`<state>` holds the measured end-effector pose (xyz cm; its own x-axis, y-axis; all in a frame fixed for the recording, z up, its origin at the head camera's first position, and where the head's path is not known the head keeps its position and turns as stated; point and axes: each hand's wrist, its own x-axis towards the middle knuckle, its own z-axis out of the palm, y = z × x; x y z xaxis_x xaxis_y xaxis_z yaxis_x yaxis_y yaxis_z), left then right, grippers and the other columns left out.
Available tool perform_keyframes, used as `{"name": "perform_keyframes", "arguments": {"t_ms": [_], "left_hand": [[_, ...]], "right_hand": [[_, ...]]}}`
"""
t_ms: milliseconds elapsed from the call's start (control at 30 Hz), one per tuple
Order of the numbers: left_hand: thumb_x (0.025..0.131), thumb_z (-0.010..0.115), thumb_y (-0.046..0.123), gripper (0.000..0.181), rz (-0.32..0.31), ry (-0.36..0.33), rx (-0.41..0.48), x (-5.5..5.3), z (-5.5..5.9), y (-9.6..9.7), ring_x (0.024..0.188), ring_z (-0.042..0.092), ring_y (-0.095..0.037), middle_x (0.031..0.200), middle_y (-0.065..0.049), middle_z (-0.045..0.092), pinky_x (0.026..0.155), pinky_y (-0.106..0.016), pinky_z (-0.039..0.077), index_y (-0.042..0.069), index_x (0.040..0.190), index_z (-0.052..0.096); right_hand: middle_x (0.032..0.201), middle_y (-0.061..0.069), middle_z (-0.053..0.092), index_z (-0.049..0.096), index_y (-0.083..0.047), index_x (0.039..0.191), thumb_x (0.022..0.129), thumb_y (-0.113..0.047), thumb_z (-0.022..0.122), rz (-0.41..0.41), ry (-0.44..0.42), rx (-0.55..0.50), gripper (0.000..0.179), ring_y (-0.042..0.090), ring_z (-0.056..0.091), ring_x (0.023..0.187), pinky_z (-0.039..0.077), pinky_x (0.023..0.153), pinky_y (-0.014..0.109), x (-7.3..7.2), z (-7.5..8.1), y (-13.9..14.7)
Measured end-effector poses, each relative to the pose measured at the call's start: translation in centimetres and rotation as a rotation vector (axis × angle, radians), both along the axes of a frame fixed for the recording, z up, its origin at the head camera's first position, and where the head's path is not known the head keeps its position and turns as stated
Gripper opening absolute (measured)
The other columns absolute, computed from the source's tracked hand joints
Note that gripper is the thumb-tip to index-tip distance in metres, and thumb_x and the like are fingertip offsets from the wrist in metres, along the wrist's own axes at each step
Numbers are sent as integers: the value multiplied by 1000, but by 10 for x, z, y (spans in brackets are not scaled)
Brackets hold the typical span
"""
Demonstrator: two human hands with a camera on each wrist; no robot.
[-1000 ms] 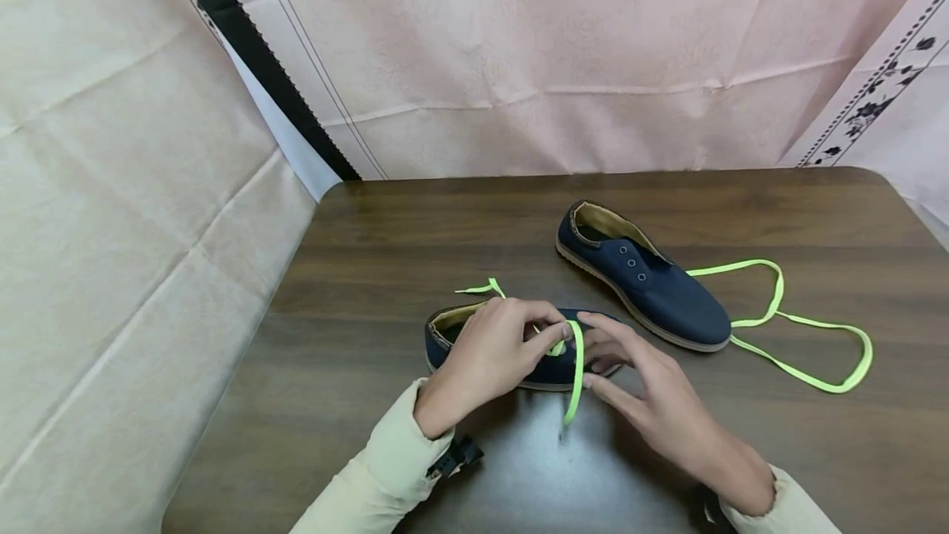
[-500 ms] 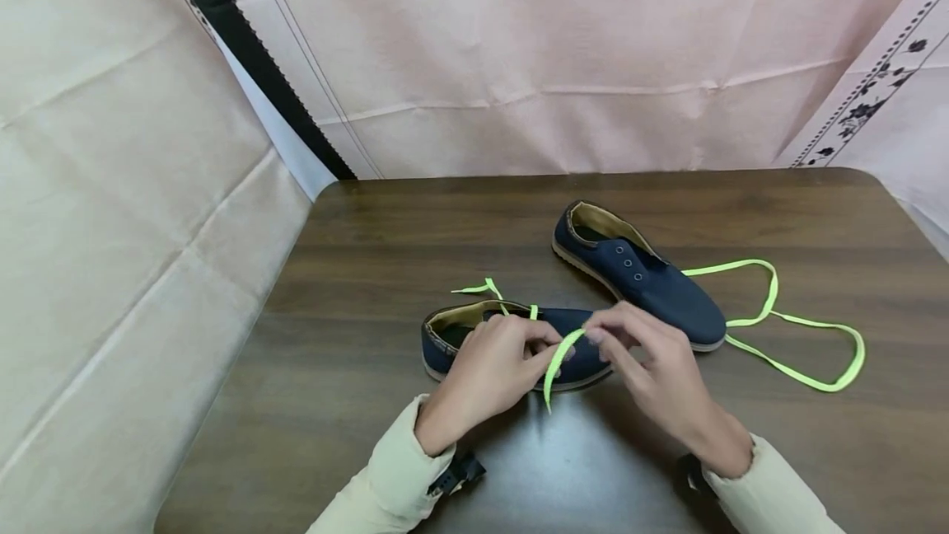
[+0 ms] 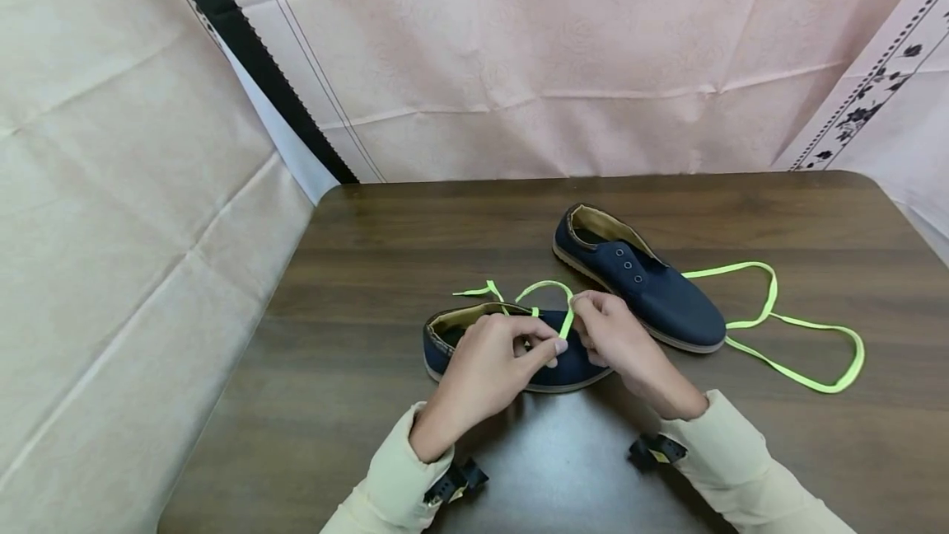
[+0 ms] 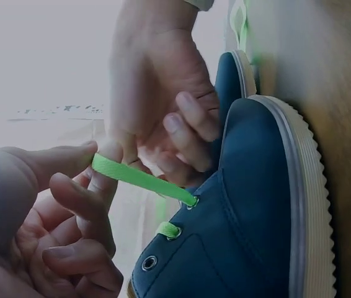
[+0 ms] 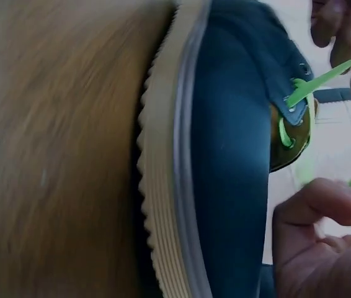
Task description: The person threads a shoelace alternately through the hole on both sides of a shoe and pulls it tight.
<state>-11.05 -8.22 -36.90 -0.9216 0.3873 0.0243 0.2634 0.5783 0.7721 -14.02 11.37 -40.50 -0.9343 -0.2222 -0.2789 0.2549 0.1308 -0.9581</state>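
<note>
A navy shoe (image 3: 574, 373) lies with its toe to the right, partly hidden behind both hands. My left hand (image 3: 493, 361) pinches a neon green shoelace (image 4: 139, 178) between thumb and forefinger, close to the shoe's eyelets. In the left wrist view the lace comes out of the eyelet nearest the toe. Green lace also shows in the middle eyelet (image 4: 170, 231), while the third eyelet (image 4: 149, 263) has a bare hole. Over the toe, my right hand (image 3: 615, 340) pinches the same lace farther along, and its end part arcs back leftward above the shoe.
A second navy shoe (image 3: 652, 291) stands behind, close to the right hand, with bare eyelets. From its toe side a loose green lace (image 3: 838, 388) loops out to the right across the brown wooden table (image 3: 356, 270). Another lace end (image 3: 474, 292) pokes out past the near shoe's far side.
My right hand took hold of the lace and moved left and up, over the shoe. The lace end, hanging toward the front before, now arcs behind. My left hand has barely moved.
</note>
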Motion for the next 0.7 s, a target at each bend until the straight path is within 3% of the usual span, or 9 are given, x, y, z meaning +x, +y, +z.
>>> {"name": "perform_keyframes", "arguments": {"t_ms": [100, 233, 333, 467, 533, 633, 700], "left_hand": [[104, 71, 30, 14, 9, -14, 59, -3, 0, -3, 47, 47, -8, 78, 5, 76, 48, -26, 37, 22, 100, 82], [104, 70, 27, 15, 12, -11, 104, -11, 3, -7, 49, 44, -8, 73, 2, 71, 49, -24, 35, 19, 99, 82], [105, 70, 25, 17, 3, 1, 126, -19, 6, -9, 50, 41, -9, 73, 2, 71, 49, -25, 33, 15, 99, 82], [105, 68, 22, 17, -19, 6, 139, -28, 11, -10, 52, 43, -11, 80, 3, 76, 52, -25, 33, 14, 99, 82], [105, 68, 21, 16, -30, 0, 137, -32, 13, -9, 57, 50, -13, 81, 4, 76, 56, -24, 37, 15, 99, 82], [105, 69, 19, 15, -45, -20, 152, -36, 17, -7, 70, 63, -21, 81, 6, 76, 65, -24, 44, 15, 99, 82], [105, 69, 20, 16, -54, -19, 162, -40, 20, -6, 74, 65, -24, 81, 6, 75, 67, -24, 45, 15, 97, 82]], "right_hand": [[64, -5, 39, 50, -6, 84, 111, -20, 39, 65, -41, 1, 32, 7, 25, 49, 25, 46, 21, -1, -1, 0], [73, 0, 48, 56, -1, 102, 113, -23, 43, 83, 10, 22, 28, 8, 29, 49, 29, 45, 23, 3, -5, -3], [85, 5, 58, 54, -1, 121, 113, -21, 49, 50, 152, 108, 22, 10, 40, 52, 37, 48, 25, 5, -8, -4], [95, 6, 69, 54, -8, 136, 110, -19, 58, 36, 389, 326, 28, 14, 56, 66, 46, 64, 29, 4, -12, -4], [94, 3, 72, 60, -11, 135, 110, -23, 60, 45, 473, 403, 27, 15, 57, 70, 45, 69, 30, 2, -14, -3], [93, 1, 73, 68, -16, 124, 109, -28, 62, 46, 546, 427, 20, 15, 56, 70, 45, 67, 30, -2, -12, -2], [90, 1, 72, 72, -16, 113, 108, -26, 64, 45, 575, 421, 14, 15, 56, 68, 46, 64, 29, -7, -10, -1]]}}
